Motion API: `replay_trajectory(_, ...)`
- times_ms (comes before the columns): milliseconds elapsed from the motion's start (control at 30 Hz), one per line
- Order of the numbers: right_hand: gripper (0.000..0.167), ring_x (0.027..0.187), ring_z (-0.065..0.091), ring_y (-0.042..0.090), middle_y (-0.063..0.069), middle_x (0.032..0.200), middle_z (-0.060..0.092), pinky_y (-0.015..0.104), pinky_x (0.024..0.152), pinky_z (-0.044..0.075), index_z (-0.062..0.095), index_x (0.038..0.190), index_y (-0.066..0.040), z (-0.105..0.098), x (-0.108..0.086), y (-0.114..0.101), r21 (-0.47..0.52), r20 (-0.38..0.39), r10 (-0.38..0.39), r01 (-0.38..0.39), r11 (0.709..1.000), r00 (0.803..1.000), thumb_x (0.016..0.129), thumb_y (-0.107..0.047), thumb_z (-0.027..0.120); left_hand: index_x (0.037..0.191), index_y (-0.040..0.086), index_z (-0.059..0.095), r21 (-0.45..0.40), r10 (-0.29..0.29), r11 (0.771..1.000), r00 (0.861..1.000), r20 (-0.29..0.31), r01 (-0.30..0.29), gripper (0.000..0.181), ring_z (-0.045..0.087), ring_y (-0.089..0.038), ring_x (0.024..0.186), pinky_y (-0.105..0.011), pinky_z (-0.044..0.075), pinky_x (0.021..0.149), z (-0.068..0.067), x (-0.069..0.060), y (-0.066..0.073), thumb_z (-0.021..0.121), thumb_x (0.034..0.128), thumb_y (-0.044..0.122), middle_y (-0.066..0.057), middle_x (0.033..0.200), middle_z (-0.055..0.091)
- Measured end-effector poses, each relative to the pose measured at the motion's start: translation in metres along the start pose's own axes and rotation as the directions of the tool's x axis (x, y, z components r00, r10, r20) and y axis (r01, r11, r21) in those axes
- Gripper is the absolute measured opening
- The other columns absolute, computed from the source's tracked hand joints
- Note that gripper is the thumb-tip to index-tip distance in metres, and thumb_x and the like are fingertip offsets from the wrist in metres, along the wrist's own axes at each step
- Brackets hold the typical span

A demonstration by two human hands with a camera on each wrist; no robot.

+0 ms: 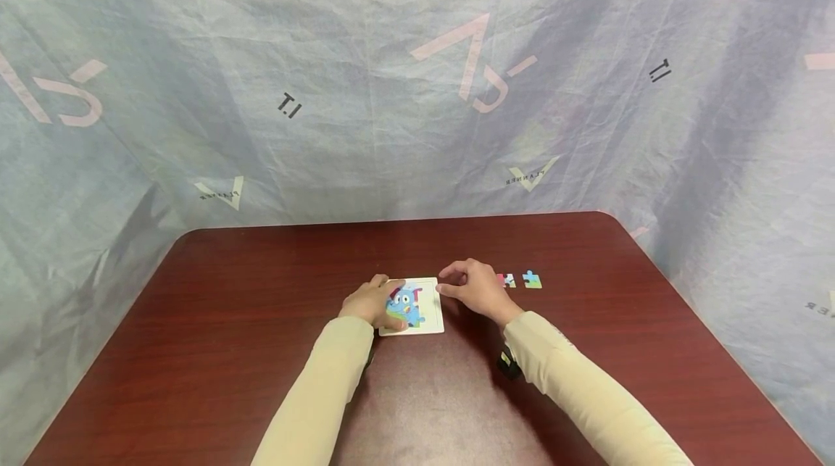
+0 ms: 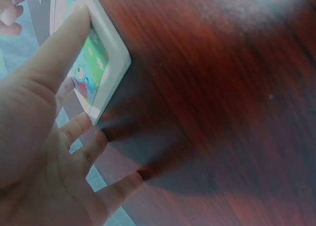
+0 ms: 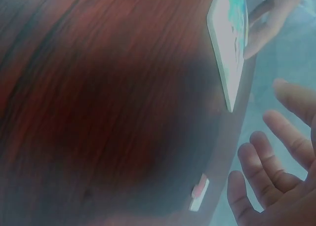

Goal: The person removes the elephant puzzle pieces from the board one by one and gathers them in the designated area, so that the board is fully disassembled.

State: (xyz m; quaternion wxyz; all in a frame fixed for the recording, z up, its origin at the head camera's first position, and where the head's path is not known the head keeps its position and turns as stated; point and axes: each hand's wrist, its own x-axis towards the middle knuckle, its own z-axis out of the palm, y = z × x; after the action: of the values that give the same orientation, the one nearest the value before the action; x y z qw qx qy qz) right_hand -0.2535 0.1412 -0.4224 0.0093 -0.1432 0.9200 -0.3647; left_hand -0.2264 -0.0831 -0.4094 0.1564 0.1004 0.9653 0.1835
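Observation:
A white puzzle tray [image 1: 432,319] lies on the table, its left and middle parts filled with a blue cartoon picture [image 1: 406,302]; the right part shows bare white. My left hand [image 1: 373,303] rests on the tray's left side, thumb and fingers spread over the picture and edge. In the left wrist view the thumb of that hand [image 2: 47,112] lies across the tray [image 2: 117,63]. At the tray's right edge hovers my right hand [image 1: 478,289], fingers bent loosely, with nothing seen between them. The right wrist view shows its fingers [image 3: 256,159] apart from the tray [image 3: 224,53].
Right of my right hand lie loose puzzle pieces, one blue and green [image 1: 531,280] and one red and white [image 1: 509,280]. The dark red table [image 1: 274,263] ends at a grey cloth [image 1: 365,161] hanging behind and at both sides.

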Motion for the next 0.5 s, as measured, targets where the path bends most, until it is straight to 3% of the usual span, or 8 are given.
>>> replay_trajectory(233, 0.019, 0.081, 0.059, 0.018, 0.004, 0.091, 0.067, 0.036, 0.074, 0.049, 0.078, 0.103, -0.009, 0.015, 0.006, -0.01, -0.015, -0.002, 0.012, -0.012, 1.0, 1.0, 0.088, -0.019, 0.082, 0.154, 0.016, 0.045, -0.007, -0.005, 1.0, 1.0, 0.001, 0.005, 0.08, 0.043, -0.037, 0.139, -0.056, 0.044, 0.104, -0.002, -0.002, 0.001, 0.084, 0.0863, 0.029, -0.016, 0.156, 0.039)
replay_trajectory(500, 0.019, 0.076, 0.056, 0.018, 0.005, 0.087, 0.062, 0.033, 0.063, 0.047, 0.079, 0.101, -0.011, 0.028, 0.011, -0.02, -0.105, 0.005, 0.045, -0.044, 0.994, 0.999, 0.086, -0.021, 0.082, 0.154, 0.017, 0.045, 0.005, -0.004, 1.0, 1.0, 0.001, 0.004, 0.079, 0.046, -0.037, 0.136, -0.055, 0.047, 0.101, 0.0, 0.0, 0.0, 0.084, 0.0862, 0.031, -0.015, 0.155, 0.04)
